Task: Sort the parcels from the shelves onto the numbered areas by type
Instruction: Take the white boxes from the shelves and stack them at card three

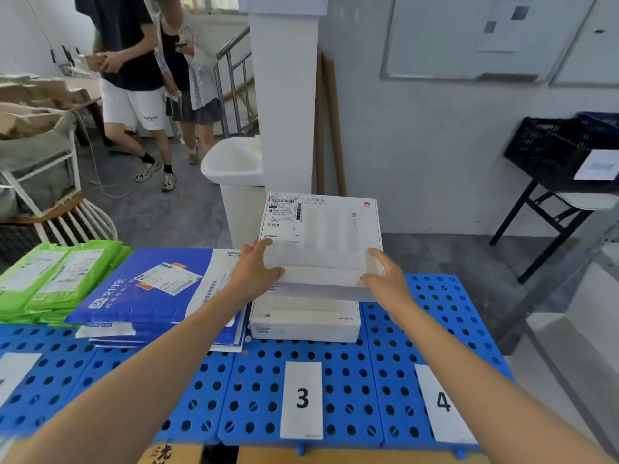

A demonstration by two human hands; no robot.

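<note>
Placement is the step in hand: you hold a white carton (pixel 321 236) over the area marked by the label 3 (pixel 301 398), right above the lower white box (pixel 304 321) that already lies toward the far edge of the blue perforated platform (pixel 435 313). Your left hand (pixel 256 272) clasps the carton's near left corner and your right hand (pixel 385 276) its near right corner, fingers curled onto its top and side. The hands are well apart, with the carton's full width between them.

The carton tilts, its far end raised past the platform's far edge. Whether its near edge touches the box beneath, you cannot tell from here.

The next move, as it looks, calls for lowering the far end until the carton lies flat, squaring its edges with the box below so the stack does not overhang, then letting go with both hands at once. Watch that it does not slide toward the blue mailers (pixel 150 286) just beside the stack on the left, or off the far edge.

The carton is flat, rigid and square-cornered, plain white, with a printed shipping label and barcode at its far left corner and a small red logo at its far right. It should stack cleanly on its like.
</note>
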